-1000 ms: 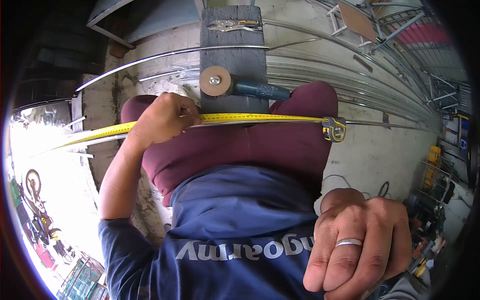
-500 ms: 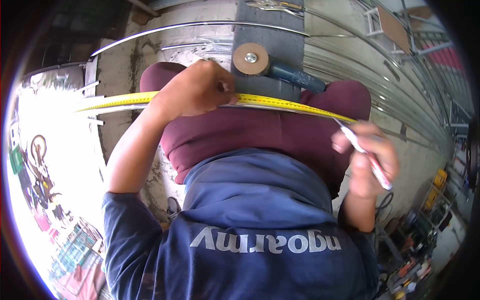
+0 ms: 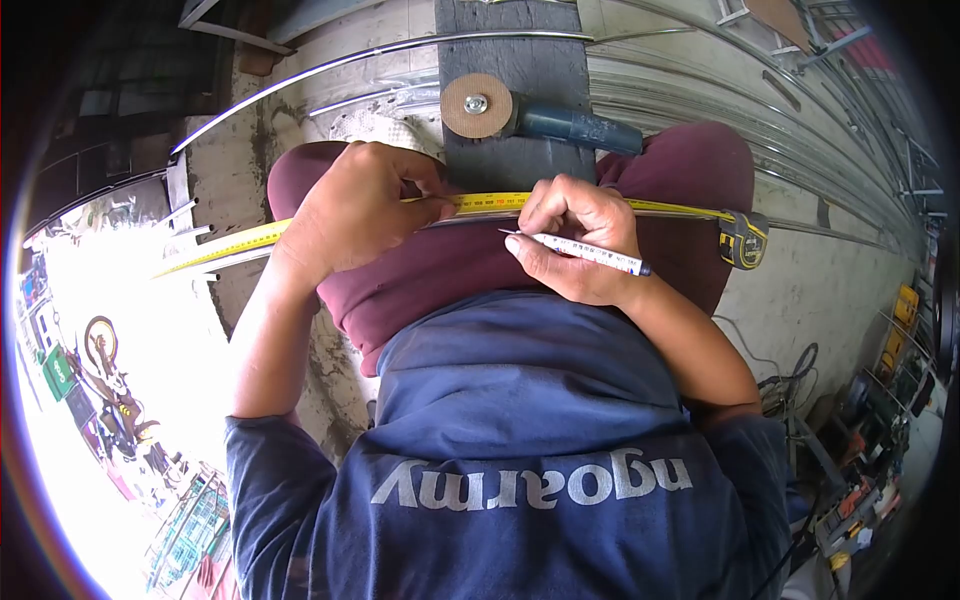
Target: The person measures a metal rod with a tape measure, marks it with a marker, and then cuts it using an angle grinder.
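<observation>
Across my lap runs the yellow blade of a tape measure (image 3: 495, 203), alongside a thin silver metal tube (image 3: 470, 218). The tape's black and yellow case (image 3: 743, 240) sits by my right knee. My left hand (image 3: 360, 215) is closed, thumb and fingertips pinching the blade near its middle; the fingers hide part of it. In my right hand (image 3: 585, 240) is a white marker pen (image 3: 588, 254), gripped like a writing tool. Its thin tip points left, just below the blade and a short way from my left fingertips.
Beyond my knees, an angle grinder (image 3: 570, 130) with a brown disc lies on a dark plank (image 3: 515, 60). Long metal tubes (image 3: 690, 110) stretch along the floor to the right. Another long tube (image 3: 330, 68) crosses the plank. Tools and clutter (image 3: 850, 510) lie at the lower right.
My right hand has come left from the tape's right part to its middle, bringing the marker pen. The tape case now shows. My left hand keeps its pinch.
</observation>
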Demonstrator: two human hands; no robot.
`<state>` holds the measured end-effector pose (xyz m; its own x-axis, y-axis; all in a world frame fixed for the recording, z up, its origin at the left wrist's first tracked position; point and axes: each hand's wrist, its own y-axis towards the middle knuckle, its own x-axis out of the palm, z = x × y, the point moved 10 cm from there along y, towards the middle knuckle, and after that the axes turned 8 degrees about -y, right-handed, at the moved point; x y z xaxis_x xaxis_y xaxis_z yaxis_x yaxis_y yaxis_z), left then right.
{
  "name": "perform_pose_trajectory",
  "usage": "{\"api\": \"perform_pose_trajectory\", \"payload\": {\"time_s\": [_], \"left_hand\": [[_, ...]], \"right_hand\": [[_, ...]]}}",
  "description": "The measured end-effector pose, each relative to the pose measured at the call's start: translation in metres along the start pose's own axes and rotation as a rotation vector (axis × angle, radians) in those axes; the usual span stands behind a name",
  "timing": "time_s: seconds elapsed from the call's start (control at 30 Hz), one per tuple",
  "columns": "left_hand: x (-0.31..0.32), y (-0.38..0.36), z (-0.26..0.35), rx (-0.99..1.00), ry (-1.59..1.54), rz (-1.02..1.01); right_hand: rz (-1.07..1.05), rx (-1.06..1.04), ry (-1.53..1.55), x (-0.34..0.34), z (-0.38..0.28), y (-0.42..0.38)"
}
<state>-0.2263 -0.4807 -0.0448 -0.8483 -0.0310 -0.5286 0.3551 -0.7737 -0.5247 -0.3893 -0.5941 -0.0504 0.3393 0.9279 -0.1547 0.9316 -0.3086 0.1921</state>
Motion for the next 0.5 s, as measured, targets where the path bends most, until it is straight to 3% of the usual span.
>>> {"api": "perform_pose_trajectory", "payload": {"time_s": [0.17,0.5], "left_hand": [[-0.001,-0.005,0.006,0.148,-0.010,0.050],[-0.002,-0.011,0.011,0.163,-0.033,0.091]], "right_hand": [[0.041,-0.123,-0.097,0.000,-0.013,0.005],[0.070,-0.216,-0.135,0.007,-0.017,0.005]]}}
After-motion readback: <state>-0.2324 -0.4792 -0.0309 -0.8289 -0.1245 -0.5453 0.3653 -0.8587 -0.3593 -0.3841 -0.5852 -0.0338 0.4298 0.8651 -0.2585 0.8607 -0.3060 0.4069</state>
